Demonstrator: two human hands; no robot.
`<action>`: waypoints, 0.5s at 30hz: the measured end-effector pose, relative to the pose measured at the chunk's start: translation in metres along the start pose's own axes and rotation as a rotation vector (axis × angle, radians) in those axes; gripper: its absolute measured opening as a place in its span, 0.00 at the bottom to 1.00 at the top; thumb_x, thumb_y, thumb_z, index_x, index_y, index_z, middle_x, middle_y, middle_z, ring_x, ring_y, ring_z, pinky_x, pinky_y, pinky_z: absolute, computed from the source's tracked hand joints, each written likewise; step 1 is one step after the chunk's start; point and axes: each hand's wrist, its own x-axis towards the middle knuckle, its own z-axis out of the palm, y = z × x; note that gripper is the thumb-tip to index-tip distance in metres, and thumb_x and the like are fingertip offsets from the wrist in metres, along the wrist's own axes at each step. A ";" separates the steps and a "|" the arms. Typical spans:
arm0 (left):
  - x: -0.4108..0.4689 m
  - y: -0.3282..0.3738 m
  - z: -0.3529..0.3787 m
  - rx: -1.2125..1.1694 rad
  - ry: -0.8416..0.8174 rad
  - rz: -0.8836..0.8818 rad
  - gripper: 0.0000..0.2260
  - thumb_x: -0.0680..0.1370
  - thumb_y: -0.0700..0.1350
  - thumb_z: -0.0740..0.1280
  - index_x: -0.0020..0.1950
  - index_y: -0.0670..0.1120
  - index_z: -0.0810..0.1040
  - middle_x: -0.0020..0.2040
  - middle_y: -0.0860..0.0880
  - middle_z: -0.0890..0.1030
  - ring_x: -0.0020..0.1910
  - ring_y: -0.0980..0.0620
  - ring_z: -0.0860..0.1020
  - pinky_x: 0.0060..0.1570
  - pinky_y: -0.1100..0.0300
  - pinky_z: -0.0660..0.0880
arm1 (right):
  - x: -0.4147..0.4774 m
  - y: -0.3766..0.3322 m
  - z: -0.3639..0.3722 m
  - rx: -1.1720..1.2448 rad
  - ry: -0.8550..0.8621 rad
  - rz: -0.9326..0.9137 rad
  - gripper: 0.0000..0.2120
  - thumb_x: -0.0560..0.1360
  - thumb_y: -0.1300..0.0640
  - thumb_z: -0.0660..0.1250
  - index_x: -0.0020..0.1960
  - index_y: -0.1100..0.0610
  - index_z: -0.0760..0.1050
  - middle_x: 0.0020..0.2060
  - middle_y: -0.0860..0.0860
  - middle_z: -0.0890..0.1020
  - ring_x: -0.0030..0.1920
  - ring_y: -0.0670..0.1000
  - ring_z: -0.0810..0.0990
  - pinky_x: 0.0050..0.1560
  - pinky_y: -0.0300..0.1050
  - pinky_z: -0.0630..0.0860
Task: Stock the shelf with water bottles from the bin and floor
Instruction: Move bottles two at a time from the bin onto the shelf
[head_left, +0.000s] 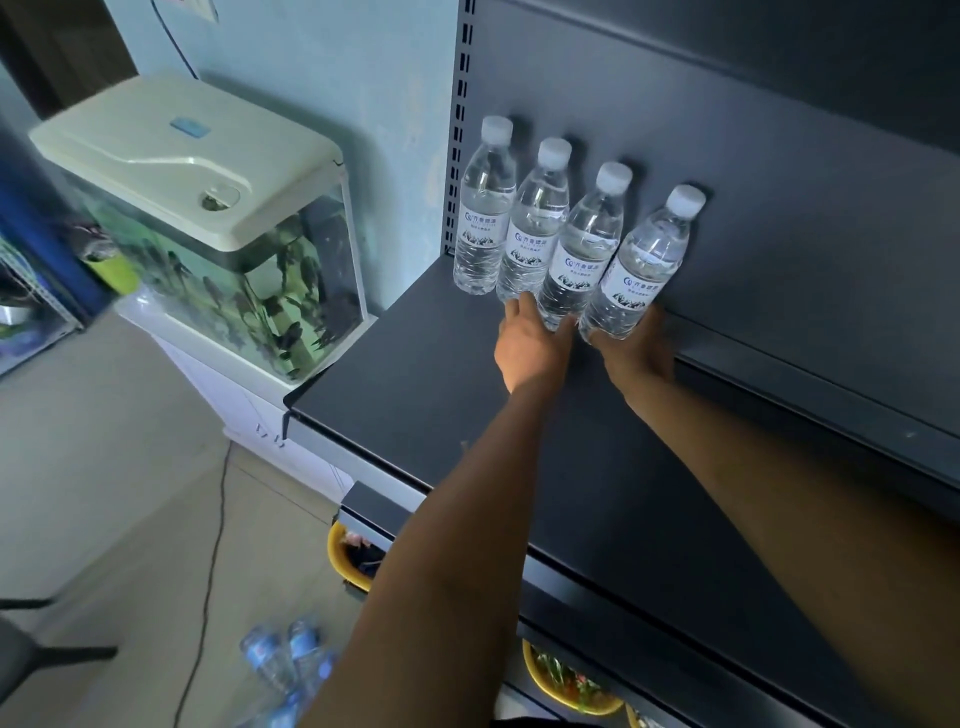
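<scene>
Several clear water bottles with white caps stand in a row at the back of the dark shelf (415, 374). My left hand (532, 348) grips the base of the third bottle from the left (584, 244), fingers curled round it. My right hand (641, 348) holds the base of the rightmost bottle (647, 260) from below and behind. The two bottles to the left (485, 208) stand free against the back panel. More bottles with blue labels (283, 660) lie blurred on the floor at the lower left.
A fish tank (208, 228) with a cream lid stands on a white cabinet left of the shelf. Yellow bowls (345, 561) sit on lower shelves. A black cable (213, 571) runs across the tiled floor. A dark chair leg shows at the far left.
</scene>
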 end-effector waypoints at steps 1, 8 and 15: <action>0.000 0.001 0.000 0.007 -0.003 0.002 0.20 0.78 0.54 0.71 0.61 0.42 0.73 0.63 0.45 0.75 0.59 0.40 0.76 0.45 0.52 0.69 | 0.001 0.001 0.000 0.006 0.002 -0.008 0.35 0.67 0.44 0.77 0.69 0.49 0.68 0.64 0.50 0.81 0.64 0.57 0.80 0.63 0.56 0.78; 0.001 0.002 0.001 0.017 0.004 -0.001 0.19 0.78 0.54 0.70 0.62 0.43 0.75 0.62 0.45 0.74 0.59 0.41 0.76 0.44 0.52 0.69 | 0.009 0.010 0.001 0.005 -0.039 -0.025 0.35 0.65 0.40 0.77 0.68 0.50 0.71 0.63 0.48 0.82 0.62 0.54 0.82 0.61 0.51 0.78; -0.001 0.003 0.001 0.005 0.008 -0.014 0.19 0.77 0.55 0.71 0.59 0.42 0.74 0.60 0.44 0.75 0.56 0.39 0.77 0.44 0.49 0.73 | 0.003 0.013 -0.004 0.046 -0.055 0.009 0.20 0.71 0.46 0.77 0.55 0.49 0.70 0.56 0.50 0.83 0.59 0.54 0.81 0.61 0.54 0.78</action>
